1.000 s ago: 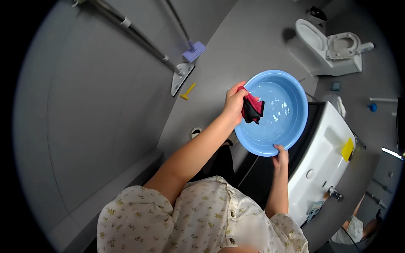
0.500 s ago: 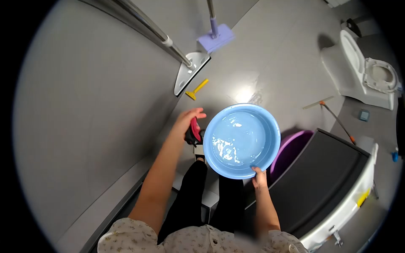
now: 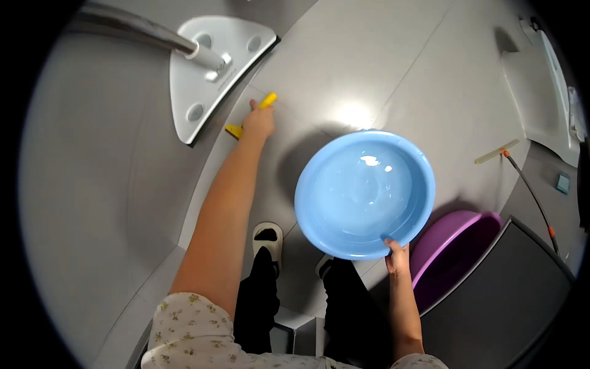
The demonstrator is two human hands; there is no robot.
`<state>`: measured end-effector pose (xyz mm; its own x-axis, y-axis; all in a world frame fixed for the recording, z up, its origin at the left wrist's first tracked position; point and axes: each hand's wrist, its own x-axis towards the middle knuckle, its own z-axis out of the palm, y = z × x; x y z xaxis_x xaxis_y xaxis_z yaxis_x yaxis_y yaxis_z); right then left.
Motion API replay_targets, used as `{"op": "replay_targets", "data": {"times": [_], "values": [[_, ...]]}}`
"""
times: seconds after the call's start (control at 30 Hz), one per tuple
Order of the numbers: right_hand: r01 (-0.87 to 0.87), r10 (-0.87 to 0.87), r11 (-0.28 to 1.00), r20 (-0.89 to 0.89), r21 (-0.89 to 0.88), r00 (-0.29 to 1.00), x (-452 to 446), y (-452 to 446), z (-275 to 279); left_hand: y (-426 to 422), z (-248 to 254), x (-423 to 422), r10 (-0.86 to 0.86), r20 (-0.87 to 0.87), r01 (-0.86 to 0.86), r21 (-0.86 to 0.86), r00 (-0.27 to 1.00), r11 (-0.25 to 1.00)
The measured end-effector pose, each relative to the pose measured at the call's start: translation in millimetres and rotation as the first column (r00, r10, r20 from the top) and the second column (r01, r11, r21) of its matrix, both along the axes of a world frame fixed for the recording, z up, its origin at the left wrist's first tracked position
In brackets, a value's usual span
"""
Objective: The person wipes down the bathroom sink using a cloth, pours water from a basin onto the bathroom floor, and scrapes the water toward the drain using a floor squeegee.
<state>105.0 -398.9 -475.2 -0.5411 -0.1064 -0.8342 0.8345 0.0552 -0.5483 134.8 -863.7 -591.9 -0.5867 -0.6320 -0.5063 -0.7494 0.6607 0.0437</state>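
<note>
A light blue basin (image 3: 362, 194) is held over the floor in front of my legs, with what looks like a little clear water glinting inside. My right hand (image 3: 398, 255) grips its near right rim, thumb over the edge. Out to the front left, my left hand (image 3: 258, 122) is closed round the handle of a small yellow scraper (image 3: 268, 100) down at the floor. The scraper's wide head (image 3: 234, 131) shows behind the wrist, while the palm hides the middle of the handle.
A large white floor squeegee (image 3: 218, 74) leans by the left wall, close to my left hand. On the right are a purple tub (image 3: 448, 240), a dark grey lidded surface (image 3: 491, 301) and an orange-jointed squeegee (image 3: 504, 151). A white toilet (image 3: 541, 98) stands farther back.
My left hand has reached forward and closed on the yellow scraper. The red-and-black thing beside that hand is out of view. My right hand still holds the basin as the view has shifted.
</note>
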Motion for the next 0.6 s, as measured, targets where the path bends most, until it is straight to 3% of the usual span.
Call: {"op": "replay_targets", "data": {"times": [0.1,0.23,0.3,0.33,0.4,0.5,0.6], "values": [[0.006,-0.007,0.998,0.023,0.069,1.0,-2,6,-12,3,-18,14,-0.094,0.124,0.101,-0.053,0.988,0.993],[-0.015,0.015,1.0,-0.017,-0.017,1.0,11,-1,-3,22,2,69,-0.091,0.047,0.094,-0.073,0.995,0.993],[-0.04,0.04,0.998,0.009,-0.057,0.999,25,-2,9,28,13,106,0.051,-0.02,-0.052,-0.079,0.999,0.995],[-0.045,0.046,0.997,0.012,-0.063,0.999,32,-2,17,30,23,125,0.056,-0.017,-0.058,-0.085,0.998,0.995],[-0.13,0.135,0.988,0.061,-0.082,0.989,46,0,29,35,43,165,0.022,-0.322,-0.106,-0.243,0.946,0.964],[-0.19,0.199,0.978,0.11,-0.089,0.974,78,-3,40,46,112,217,0.045,-0.432,-0.198,-0.317,0.901,0.927],[-0.285,0.292,0.956,0.223,-0.063,0.93,116,1,45,58,173,280,0.084,-0.328,-0.218,-0.396,0.941,0.892]]}}
